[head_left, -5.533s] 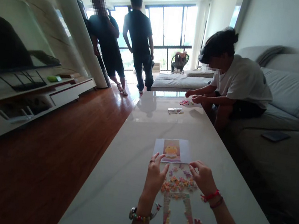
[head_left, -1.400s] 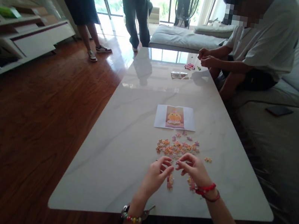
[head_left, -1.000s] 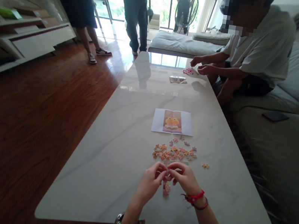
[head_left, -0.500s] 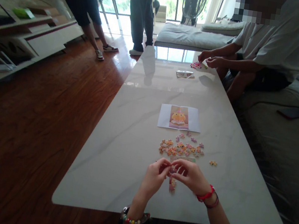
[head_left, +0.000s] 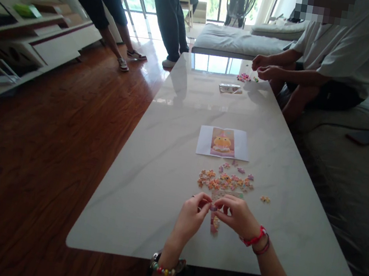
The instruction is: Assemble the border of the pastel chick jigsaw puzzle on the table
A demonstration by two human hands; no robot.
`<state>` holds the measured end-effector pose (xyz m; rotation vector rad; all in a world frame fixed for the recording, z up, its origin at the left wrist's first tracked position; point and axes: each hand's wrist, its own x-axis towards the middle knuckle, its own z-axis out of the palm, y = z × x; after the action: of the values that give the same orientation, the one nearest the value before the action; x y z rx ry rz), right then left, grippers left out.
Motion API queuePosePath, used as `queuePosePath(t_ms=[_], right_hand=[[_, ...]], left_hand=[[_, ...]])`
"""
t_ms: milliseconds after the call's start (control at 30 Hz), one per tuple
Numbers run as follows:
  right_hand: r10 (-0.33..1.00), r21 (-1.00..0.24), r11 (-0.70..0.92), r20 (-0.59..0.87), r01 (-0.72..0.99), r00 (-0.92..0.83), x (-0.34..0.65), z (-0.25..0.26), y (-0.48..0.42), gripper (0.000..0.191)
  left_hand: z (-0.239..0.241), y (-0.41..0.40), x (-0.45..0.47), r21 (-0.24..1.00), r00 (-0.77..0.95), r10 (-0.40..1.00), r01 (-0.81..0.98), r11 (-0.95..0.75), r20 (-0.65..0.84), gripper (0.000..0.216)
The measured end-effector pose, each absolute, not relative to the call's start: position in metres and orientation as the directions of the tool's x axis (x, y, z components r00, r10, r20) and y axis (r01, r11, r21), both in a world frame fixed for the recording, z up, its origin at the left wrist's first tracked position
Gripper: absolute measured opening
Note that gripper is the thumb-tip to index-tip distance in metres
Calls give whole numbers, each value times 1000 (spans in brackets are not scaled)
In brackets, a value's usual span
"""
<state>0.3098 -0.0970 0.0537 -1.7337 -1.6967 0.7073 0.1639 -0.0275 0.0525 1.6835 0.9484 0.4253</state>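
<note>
My left hand (head_left: 194,212) and my right hand (head_left: 235,215) meet above the near part of the table, fingertips pinched close together. Between them is a small purplish puzzle piece (head_left: 214,208), gripped from both sides. Directly below lies a short strip of joined puzzle pieces (head_left: 214,226), partly covered by my fingers. Beyond my fingertips a joined row of puzzle pieces (head_left: 228,194) runs sideways. A pile of loose orange, pink and purple puzzle pieces (head_left: 225,181) spreads behind that row. To the right, a few yellowish pieces (head_left: 265,199) sit apart.
A folded sheet with a picture (head_left: 224,143) lies past the pile on the white table (head_left: 118,202). Farther off are a clear packet (head_left: 230,89) and pink pieces (head_left: 243,77) by a seated person (head_left: 351,57). Two people stand left of the table; a sofa (head_left: 345,182) borders its right.
My hands stay pinched together, with the purplish piece now showing more clearly between them. The seated person's hands have lifted slightly off the table. The view has shifted a little.
</note>
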Motion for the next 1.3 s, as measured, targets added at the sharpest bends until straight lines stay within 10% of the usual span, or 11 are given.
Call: queuePosePath(t_ms=[267, 400, 767, 1000, 1300], right_hand=[[978, -535, -76, 125, 841, 168, 335, 45, -35, 27], [998, -417, -33, -69, 908, 5, 343, 42, 6, 25], [955, -500, -277, -241, 821, 175, 364, 46, 18, 15], [903, -870, -414, -355, 269, 242, 352, 66, -54, 23], [841, -873, -484, -483, -60, 243, 296, 49, -144, 29]], left_hand=[[41, -20, 159, 759, 566, 815, 583, -289, -124, 15], [42, -18, 157, 651, 516, 844, 693, -310, -148, 17], [44, -22, 154, 463, 495, 852, 803, -375, -169, 17], [41, -21, 153, 397, 491, 856, 827, -398, -164, 17], [43, -35, 148, 595, 545, 837, 690, -412, -52, 15]])
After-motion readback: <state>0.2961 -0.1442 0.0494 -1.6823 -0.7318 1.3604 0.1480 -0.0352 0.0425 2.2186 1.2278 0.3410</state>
